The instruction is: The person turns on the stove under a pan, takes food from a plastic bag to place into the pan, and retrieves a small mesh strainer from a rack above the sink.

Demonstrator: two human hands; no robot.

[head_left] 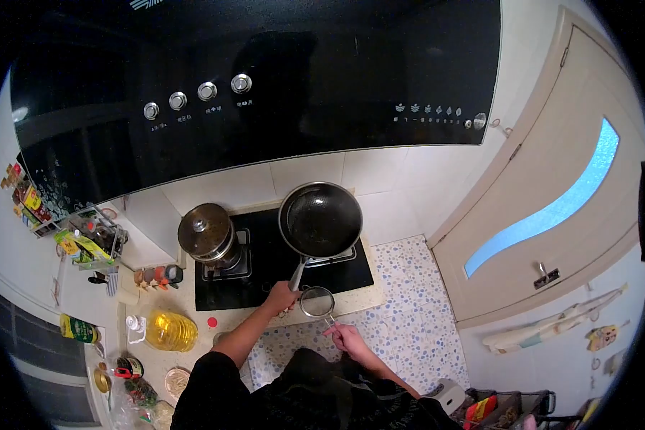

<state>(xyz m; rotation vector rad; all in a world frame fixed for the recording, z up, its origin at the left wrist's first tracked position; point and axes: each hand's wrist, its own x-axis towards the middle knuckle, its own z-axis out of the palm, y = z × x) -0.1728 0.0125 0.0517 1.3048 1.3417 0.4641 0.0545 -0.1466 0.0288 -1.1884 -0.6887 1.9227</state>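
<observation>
A dark wok (320, 221) rests over the right burner of the black gas stove (269, 251). Its handle (298, 274) points toward me, and my left hand (282, 298) is closed around it. My right hand (347, 337) grips the thin handle of a small round mesh strainer (317, 302), which hovers in front of the stove's edge, just right of my left hand. The inside of the wok looks dark and shiny; I cannot tell what, if anything, is in it. On the left burner stands a pot (208, 233) with a lid on.
A black range hood (322, 79) overhangs the stove. On the left counter are an oil jug (170, 331), small spice jars (159, 276), a dark sauce bottle (128, 368) and a bowl (177, 382). At right are a door (530, 193) and a dark basket (505, 408).
</observation>
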